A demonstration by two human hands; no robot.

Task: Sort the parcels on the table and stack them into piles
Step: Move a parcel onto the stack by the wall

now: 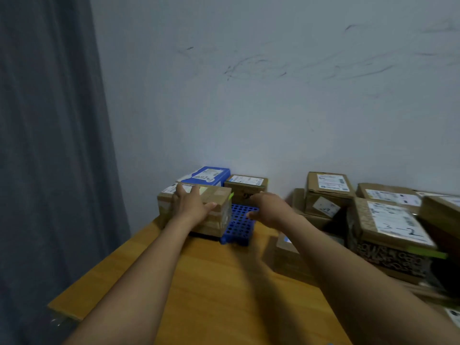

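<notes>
Taped parcel (215,195) under the left hand (191,205) sits beside a blue grid tray (239,223).

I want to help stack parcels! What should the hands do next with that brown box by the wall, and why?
Probably move the right hand to the right side of the brown box. The left hand only rests on its top, and the right hand hovers open above the blue holed rack beside it. Two hands could lift it steadily.

Cardboard parcels (388,220); smooth wooden table (224,282); plastic rack (239,224).
</notes>
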